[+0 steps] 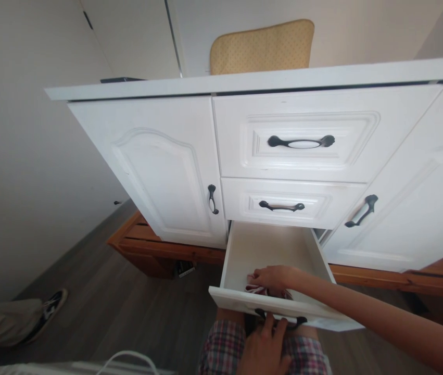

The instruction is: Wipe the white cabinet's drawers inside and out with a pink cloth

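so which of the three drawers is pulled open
The bottom white drawer in the middle stack is open. The two white drawers above it, the tall top drawer and the thin middle drawer, sit flush with the cabinet front.

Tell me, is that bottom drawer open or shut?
Open: the bottom drawer is pulled out, its white inside showing, right hand inside it.

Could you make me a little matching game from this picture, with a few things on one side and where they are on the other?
Things:
1. right hand
2. left hand
3. yellow cushion
4. sneaker

Places:
A. on the grey floor at far left
B. inside the open bottom drawer, on a red-and-white cloth
C. behind the cabinet top
D. at the open drawer's dark handle

Pairs: 1-B, 2-D, 3-C, 4-A
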Action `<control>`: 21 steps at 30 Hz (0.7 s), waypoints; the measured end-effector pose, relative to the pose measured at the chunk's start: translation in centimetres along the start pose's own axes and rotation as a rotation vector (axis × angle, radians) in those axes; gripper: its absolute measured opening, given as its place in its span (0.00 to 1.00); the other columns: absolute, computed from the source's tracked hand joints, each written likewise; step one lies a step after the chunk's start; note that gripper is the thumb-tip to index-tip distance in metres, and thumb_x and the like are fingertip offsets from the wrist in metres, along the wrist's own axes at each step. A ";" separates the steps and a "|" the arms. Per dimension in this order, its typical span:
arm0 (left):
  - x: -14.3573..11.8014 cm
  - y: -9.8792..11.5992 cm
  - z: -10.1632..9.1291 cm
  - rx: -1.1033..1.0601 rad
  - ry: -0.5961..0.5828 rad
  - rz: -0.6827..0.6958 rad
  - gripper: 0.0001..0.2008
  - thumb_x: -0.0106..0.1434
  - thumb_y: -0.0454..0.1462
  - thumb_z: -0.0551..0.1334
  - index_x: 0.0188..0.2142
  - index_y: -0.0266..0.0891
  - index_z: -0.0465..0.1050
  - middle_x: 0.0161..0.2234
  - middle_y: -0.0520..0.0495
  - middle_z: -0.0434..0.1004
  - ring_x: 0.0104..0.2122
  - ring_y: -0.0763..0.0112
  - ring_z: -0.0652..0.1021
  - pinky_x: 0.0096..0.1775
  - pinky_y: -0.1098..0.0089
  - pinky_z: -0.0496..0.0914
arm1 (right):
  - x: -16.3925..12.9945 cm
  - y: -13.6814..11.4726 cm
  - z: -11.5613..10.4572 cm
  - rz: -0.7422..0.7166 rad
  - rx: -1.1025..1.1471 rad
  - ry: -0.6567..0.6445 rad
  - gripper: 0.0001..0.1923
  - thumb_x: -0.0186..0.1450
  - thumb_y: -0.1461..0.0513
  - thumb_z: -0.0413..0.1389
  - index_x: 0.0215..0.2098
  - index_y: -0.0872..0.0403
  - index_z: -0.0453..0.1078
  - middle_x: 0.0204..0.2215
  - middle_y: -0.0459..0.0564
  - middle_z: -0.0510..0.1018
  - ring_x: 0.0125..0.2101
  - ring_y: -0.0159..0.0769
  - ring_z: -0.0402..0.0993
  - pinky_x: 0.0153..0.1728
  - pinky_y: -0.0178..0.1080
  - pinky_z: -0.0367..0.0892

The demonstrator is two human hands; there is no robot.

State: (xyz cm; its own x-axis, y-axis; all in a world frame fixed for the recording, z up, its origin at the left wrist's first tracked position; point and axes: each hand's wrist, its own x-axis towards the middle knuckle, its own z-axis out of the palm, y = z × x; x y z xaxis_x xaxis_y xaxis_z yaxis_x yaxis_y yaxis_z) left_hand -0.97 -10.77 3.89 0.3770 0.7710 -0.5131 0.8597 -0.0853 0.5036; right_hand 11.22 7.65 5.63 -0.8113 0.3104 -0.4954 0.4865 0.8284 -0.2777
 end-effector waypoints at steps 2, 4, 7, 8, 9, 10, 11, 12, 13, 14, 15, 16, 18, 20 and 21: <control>0.6 -0.4 1.1 0.007 -0.008 -0.022 0.43 0.67 0.43 0.66 0.78 0.54 0.53 0.80 0.39 0.50 0.68 0.39 0.73 0.67 0.44 0.70 | -1.1 1.3 0.9 0.007 0.034 0.013 0.29 0.67 0.61 0.63 0.67 0.45 0.71 0.56 0.59 0.81 0.47 0.52 0.83 0.38 0.42 0.71; 1.2 -0.7 2.0 0.011 0.003 -0.026 0.43 0.67 0.42 0.66 0.78 0.54 0.53 0.81 0.39 0.49 0.69 0.41 0.72 0.68 0.46 0.69 | -1.5 2.5 1.7 0.065 0.070 0.100 0.26 0.67 0.64 0.63 0.63 0.44 0.75 0.56 0.58 0.81 0.47 0.50 0.83 0.41 0.42 0.71; 1.6 -1.1 2.3 0.009 0.030 -0.003 0.41 0.68 0.42 0.65 0.77 0.53 0.55 0.80 0.38 0.50 0.70 0.42 0.72 0.69 0.48 0.68 | -0.7 4.2 1.5 0.229 0.150 0.287 0.23 0.68 0.67 0.60 0.60 0.45 0.76 0.61 0.59 0.78 0.49 0.50 0.81 0.48 0.46 0.73; 1.6 -1.2 2.2 0.006 0.029 0.002 0.40 0.69 0.42 0.65 0.77 0.53 0.55 0.80 0.38 0.51 0.69 0.42 0.72 0.69 0.48 0.68 | -0.2 4.8 0.9 0.284 0.181 0.347 0.22 0.69 0.67 0.59 0.59 0.47 0.76 0.62 0.61 0.77 0.51 0.51 0.81 0.50 0.47 0.73; 1.5 -1.2 2.1 0.003 0.025 0.004 0.40 0.68 0.42 0.65 0.77 0.53 0.55 0.80 0.39 0.51 0.70 0.42 0.72 0.69 0.48 0.68 | 0.5 5.4 0.2 0.326 0.211 0.400 0.20 0.70 0.67 0.58 0.58 0.49 0.75 0.63 0.63 0.76 0.53 0.52 0.80 0.52 0.49 0.73; 1.3 -1.2 1.9 0.001 0.015 0.003 0.41 0.68 0.43 0.66 0.77 0.54 0.55 0.80 0.39 0.51 0.70 0.42 0.71 0.69 0.48 0.68 | 1.1 6.1 -0.8 0.358 0.244 0.445 0.18 0.70 0.67 0.58 0.57 0.51 0.75 0.64 0.64 0.75 0.55 0.54 0.79 0.54 0.50 0.73; 1.1 -1.0 1.7 0.000 0.007 0.002 0.41 0.68 0.43 0.66 0.77 0.54 0.55 0.80 0.39 0.51 0.70 0.41 0.71 0.69 0.47 0.68 | 1.8 6.8 -1.7 0.382 0.285 0.486 0.16 0.70 0.67 0.58 0.55 0.52 0.76 0.64 0.65 0.75 0.57 0.55 0.78 0.55 0.51 0.73; 0.8 -0.9 1.5 0.001 0.011 0.000 0.40 0.69 0.43 0.65 0.77 0.54 0.55 0.80 0.40 0.51 0.70 0.42 0.71 0.69 0.47 0.68 | 2.4 7.4 -2.7 0.397 0.333 0.519 0.14 0.70 0.66 0.59 0.53 0.54 0.76 0.63 0.65 0.76 0.57 0.55 0.77 0.55 0.51 0.73; 0.5 -0.7 1.4 0.004 0.029 0.000 0.39 0.69 0.42 0.65 0.77 0.55 0.55 0.80 0.40 0.52 0.69 0.42 0.71 0.68 0.46 0.69 | 3.1 8.1 -3.5 0.406 0.389 0.548 0.12 0.69 0.65 0.60 0.51 0.55 0.75 0.61 0.65 0.78 0.57 0.55 0.78 0.54 0.50 0.74; 0.1 -0.4 1.3 0.007 0.055 0.000 0.38 0.70 0.41 0.63 0.76 0.55 0.56 0.79 0.41 0.53 0.69 0.43 0.72 0.68 0.46 0.69 | 3.7 8.6 -4.1 0.416 0.456 0.577 0.10 0.70 0.63 0.61 0.49 0.56 0.75 0.58 0.65 0.80 0.55 0.53 0.79 0.52 0.48 0.76; -0.2 -0.2 1.2 0.009 0.089 0.000 0.36 0.70 0.40 0.61 0.76 0.56 0.57 0.79 0.42 0.55 0.68 0.45 0.73 0.67 0.46 0.70 | 4.2 9.1 -4.6 0.428 0.530 0.604 0.09 0.71 0.62 0.60 0.48 0.57 0.74 0.54 0.65 0.82 0.51 0.51 0.81 0.48 0.45 0.77; -0.4 0.0 1.3 0.010 0.121 -0.003 0.35 0.71 0.38 0.60 0.75 0.56 0.57 0.78 0.43 0.56 0.67 0.46 0.74 0.67 0.47 0.70 | 4.6 9.5 -4.8 0.444 0.606 0.627 0.09 0.73 0.60 0.58 0.48 0.58 0.74 0.50 0.65 0.83 0.47 0.47 0.82 0.45 0.42 0.77; -0.6 0.2 1.4 0.005 0.160 -0.019 0.35 0.70 0.36 0.58 0.74 0.57 0.59 0.77 0.44 0.59 0.66 0.48 0.74 0.67 0.48 0.71 | 4.8 10.2 -4.8 0.488 0.742 0.672 0.11 0.76 0.58 0.54 0.46 0.58 0.72 0.44 0.64 0.84 0.39 0.41 0.82 0.38 0.38 0.76; -0.6 0.2 1.7 -0.015 0.165 -0.032 0.34 0.70 0.36 0.59 0.74 0.56 0.60 0.77 0.44 0.59 0.67 0.49 0.74 0.67 0.49 0.70 | 4.1 10.9 -4.4 0.544 0.838 0.710 0.11 0.75 0.58 0.54 0.42 0.58 0.72 0.39 0.62 0.84 0.32 0.37 0.79 0.34 0.36 0.74; -0.5 0.2 1.9 -0.023 0.162 -0.036 0.34 0.70 0.36 0.59 0.74 0.56 0.60 0.77 0.44 0.59 0.67 0.49 0.74 0.67 0.49 0.70 | 3.4 11.3 -4.1 0.575 0.870 0.727 0.11 0.74 0.58 0.55 0.39 0.57 0.71 0.35 0.60 0.84 0.30 0.36 0.78 0.32 0.36 0.73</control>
State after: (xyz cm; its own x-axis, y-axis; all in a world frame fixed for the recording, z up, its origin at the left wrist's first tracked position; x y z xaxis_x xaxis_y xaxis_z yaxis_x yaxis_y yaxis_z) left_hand -0.36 -12.38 2.98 0.2838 0.8654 -0.4131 0.8627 -0.0424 0.5039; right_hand 12.61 20.00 4.20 -0.2697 0.9335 -0.2362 0.6537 -0.0026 -0.7568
